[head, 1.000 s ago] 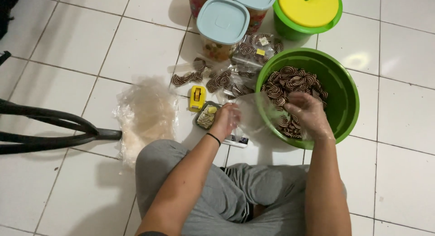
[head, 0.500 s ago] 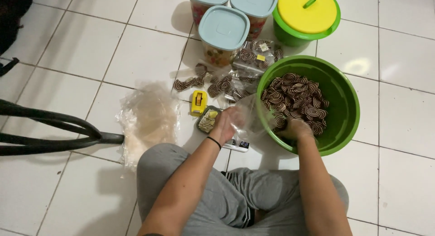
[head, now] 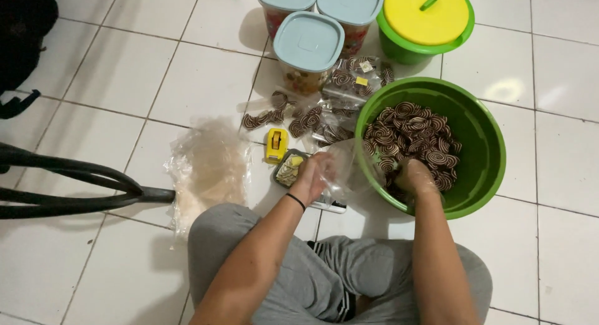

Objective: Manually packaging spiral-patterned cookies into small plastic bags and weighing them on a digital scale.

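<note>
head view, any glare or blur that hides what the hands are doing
Head view: a soft glare patch on the white floor tile right of the green basin; the left hand is slightly blurred, the right hand veiled by a clear plastic bag; the snacks stay sharp.

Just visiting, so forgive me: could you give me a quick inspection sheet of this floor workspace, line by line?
Surface: white tiled floor, person sitting cross-legged on it.
Job's things: green basin holding brown-and-cream spiral snacks; clear plastic bag held open at the basin's rim.
Clutter: pile of clear bags, yellow tape dispenser, small tray, filled snack packets, three blue-lidded jars, yellow-lidded green bucket.
Grippers: left hand grips the bag's mouth; right hand inside the basin among the snacks, seemingly sheathed in clear plastic.
Cables: nothing seen.
Surroundings: dark chair legs at left, black bag in the corner.
</note>
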